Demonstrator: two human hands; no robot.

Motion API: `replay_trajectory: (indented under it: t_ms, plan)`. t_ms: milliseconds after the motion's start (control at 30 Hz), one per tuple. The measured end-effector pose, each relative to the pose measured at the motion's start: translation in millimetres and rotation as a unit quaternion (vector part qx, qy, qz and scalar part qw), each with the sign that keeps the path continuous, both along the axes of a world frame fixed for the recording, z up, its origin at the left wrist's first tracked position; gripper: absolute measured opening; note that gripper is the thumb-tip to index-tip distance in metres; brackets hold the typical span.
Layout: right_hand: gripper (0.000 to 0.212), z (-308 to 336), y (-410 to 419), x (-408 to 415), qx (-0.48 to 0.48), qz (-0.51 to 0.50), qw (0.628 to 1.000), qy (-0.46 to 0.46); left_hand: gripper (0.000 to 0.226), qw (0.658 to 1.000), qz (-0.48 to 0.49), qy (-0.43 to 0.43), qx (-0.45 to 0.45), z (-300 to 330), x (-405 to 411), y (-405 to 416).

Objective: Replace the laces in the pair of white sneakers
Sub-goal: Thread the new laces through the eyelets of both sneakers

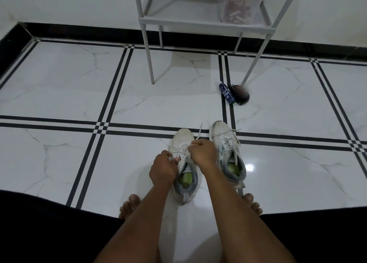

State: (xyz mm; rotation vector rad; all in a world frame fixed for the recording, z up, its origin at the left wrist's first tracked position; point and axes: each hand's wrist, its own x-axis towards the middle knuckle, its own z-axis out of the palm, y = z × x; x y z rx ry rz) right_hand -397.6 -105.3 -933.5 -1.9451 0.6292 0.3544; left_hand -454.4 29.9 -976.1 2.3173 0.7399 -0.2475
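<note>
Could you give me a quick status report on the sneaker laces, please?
Left hand and right hand both pinching the lace on the left sneaker. Right sneaker laced, untouched. Nothing in the way.

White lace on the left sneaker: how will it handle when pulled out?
Probably floppy: the thin white lace curves loosely past the right hand. Likely light, since a pinch from the left hand holds it. The white low-top sneaker may slide on the glossy tiled floor.
</note>
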Motion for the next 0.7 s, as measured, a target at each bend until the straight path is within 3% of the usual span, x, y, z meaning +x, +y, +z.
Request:
replay_trajectory:
  t_ms: [67,133,167,200,233,267,300,333,367,433,533,700]
  plan:
    - [0.034,27.2,-8.7,15.0,0.207,-0.050,0.977,0.011,0.033,1.000,0.000,0.000,0.002,-0.2,0.4,-0.1]
    - [0.034,64.5,-24.0,35.0,0.452,-0.076,0.889,-0.014,0.033,1.000,-0.002,0.001,0.006,-1.0,1.1,-0.4]
    - [0.030,84.0,-32.1,43.7,0.538,-0.089,0.837,-0.042,0.033,1.000,-0.001,0.001,0.006,-1.5,1.3,-0.5]
    - [0.029,95.8,-39.8,52.2,0.562,-0.101,0.818,-0.067,0.034,1.000,0.001,0.003,0.007,-1.7,1.4,-0.5]
    - [0.038,103.3,-44.8,57.6,0.524,-0.115,0.840,-0.080,0.034,1.000,0.003,0.007,0.008,-1.0,1.2,-0.2]
    - [0.054,101.8,-48.2,60.4,0.415,-0.111,0.900,-0.077,0.035,1.000,0.003,0.010,0.010,-1.0,1.4,0.3]
    - [0.069,93.6,-48.5,59.3,0.269,-0.090,0.957,-0.057,0.035,1.000,0.002,0.011,0.010,-1.1,1.3,0.4]
    - [0.082,78.4,-46.7,54.1,0.125,-0.060,0.990,-0.032,0.035,1.000,0.003,0.009,0.008,-0.9,1.0,0.3]
    - [0.093,64.9,-42.0,44.8,0.034,-0.036,0.999,-0.006,0.035,1.000,0.004,0.008,0.005,-0.3,0.8,-0.1]
    - [0.106,34.8,-30.0,23.5,-0.049,-0.008,0.997,0.051,0.034,1.000,0.006,0.008,0.004,1.1,0.2,-0.7]
    - [0.074,8.2,-10.7,-4.4,-0.136,0.073,0.985,0.074,0.033,1.000,0.008,0.010,0.001,-0.2,0.2,-2.3]
    - [0.023,-6.0,2.8,-15.9,-0.107,0.093,0.990,0.017,0.033,1.000,0.005,0.007,0.008,0.1,0.3,-2.2]
